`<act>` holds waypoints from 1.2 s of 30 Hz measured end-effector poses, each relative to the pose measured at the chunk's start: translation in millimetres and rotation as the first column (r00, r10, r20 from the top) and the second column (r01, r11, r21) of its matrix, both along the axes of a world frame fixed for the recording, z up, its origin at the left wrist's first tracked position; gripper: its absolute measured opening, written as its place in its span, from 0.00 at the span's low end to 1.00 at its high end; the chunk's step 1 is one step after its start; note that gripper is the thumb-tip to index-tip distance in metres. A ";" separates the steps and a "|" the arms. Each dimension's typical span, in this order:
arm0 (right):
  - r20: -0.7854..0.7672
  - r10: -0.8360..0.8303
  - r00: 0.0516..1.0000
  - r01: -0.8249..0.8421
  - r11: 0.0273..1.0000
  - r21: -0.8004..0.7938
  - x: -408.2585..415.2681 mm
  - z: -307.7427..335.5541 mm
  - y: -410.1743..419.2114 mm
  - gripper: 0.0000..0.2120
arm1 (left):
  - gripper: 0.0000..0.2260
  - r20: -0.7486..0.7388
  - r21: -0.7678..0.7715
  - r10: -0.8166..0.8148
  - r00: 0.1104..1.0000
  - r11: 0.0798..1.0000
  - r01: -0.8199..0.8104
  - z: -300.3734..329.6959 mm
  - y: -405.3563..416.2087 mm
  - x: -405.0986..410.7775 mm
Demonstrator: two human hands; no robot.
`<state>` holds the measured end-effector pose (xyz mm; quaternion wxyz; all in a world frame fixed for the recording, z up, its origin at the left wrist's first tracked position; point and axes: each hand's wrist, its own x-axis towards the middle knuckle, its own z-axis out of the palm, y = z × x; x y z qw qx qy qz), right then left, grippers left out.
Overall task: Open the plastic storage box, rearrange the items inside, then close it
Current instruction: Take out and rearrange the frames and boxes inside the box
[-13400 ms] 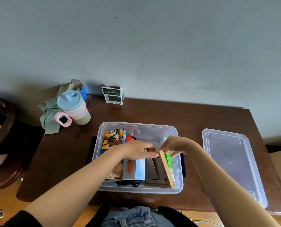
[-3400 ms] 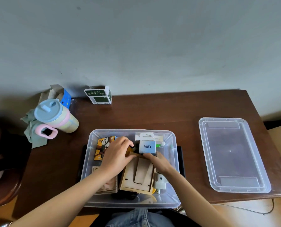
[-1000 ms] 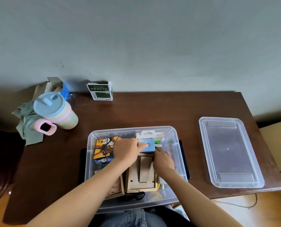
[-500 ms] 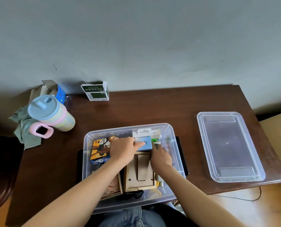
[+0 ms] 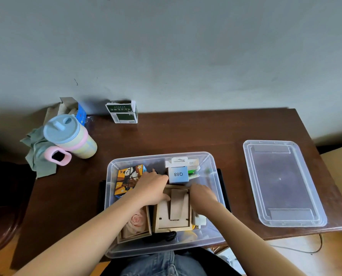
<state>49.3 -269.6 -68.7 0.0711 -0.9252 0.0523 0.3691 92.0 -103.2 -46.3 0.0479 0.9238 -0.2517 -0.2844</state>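
At the far left of the table (image 5: 186,134) a grey-green cloth (image 5: 39,154) lies under a pastel cup (image 5: 70,137) with a blue lid and a pink handle; behind them stands an open carton with a blue side (image 5: 74,109), and further right a small green-and-white box (image 5: 123,112) stands against the wall.

The clear storage box (image 5: 219,193) sits open at the near edge, in front of the person. Inside, from the left: a picture cube with a panda (image 5: 126,179), and nearer a framed rose picture (image 5: 135,224). The left hand (image 5: 151,189) is over the middle of the box, fingers bent downward at the top left corner of the wooden frame (image 5: 173,209), which lies flat with its back up. I cannot tell if the hand grips the frame or only presses it. Behind the frame stands a blue box marked "Q88" (image 5: 177,174), with white packets and something green beside it. The right hand (image 5: 203,194) touches the frame's right edge, fingers curled down; whether it pinches the edge I cannot tell.

The lid (image 5: 281,182) lies flat on the table at the right, well apart from the box.

The rearranging seems nearly finished. A risk I see: the box overhangs the table edge toward the person's lap, so a hard push could tip it. Also, if the frame is not flat, the lid may not close well
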 end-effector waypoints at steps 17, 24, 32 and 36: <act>0.065 -0.150 0.987 0.132 0.965 0.225 1.4 23.9 -11.8 0.19 | 0.14 -0.434 -0.571 0.364 0.824 0.596 -0.564 60.3 66.7 -14.7; -0.044 0.083 0.996 -0.087 0.991 -0.099 -9.9 3.7 7.8 0.20 | 0.13 -0.435 -0.462 0.376 0.818 0.687 -0.561 63.3 104.9 -19.7; -0.098 0.040 0.994 -0.044 0.998 -0.042 -4.8 -3.8 9.0 0.18 | 0.14 -0.066 -0.211 0.345 0.936 0.912 -0.351 52.5 101.4 -26.9; -0.053 -0.036 0.998 0.042 0.992 0.120 4.2 9.5 -2.7 0.09 | 0.18 0.052 -0.146 0.275 0.960 0.953 -0.265 58.2 93.3 -29.4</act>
